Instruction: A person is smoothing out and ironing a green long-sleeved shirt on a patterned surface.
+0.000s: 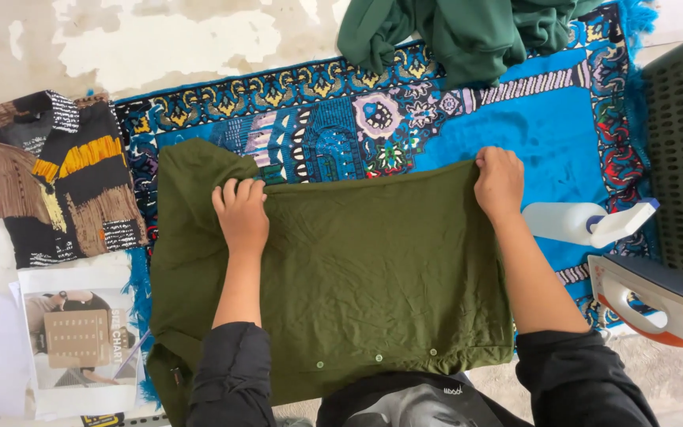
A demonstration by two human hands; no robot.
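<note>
1. Your left hand [242, 213], centre-left of the frame, has its fingers curled over the top edge of the olive green garment [341, 285], gripping the fabric.
2. Your right hand [499, 180], right of centre, is closed on the same top edge at its far corner.
3. The garment lies spread across the middle and lower frame on the blue patterned rug [515, 119].
4. Upper left, a folded black, brown and yellow shirt [61, 186].
5. Top centre, a dark green cloth [452, 32], bunched.
6. Right edge: white spray bottle [586, 223], with a white and orange iron [658, 296] just below.
</note>
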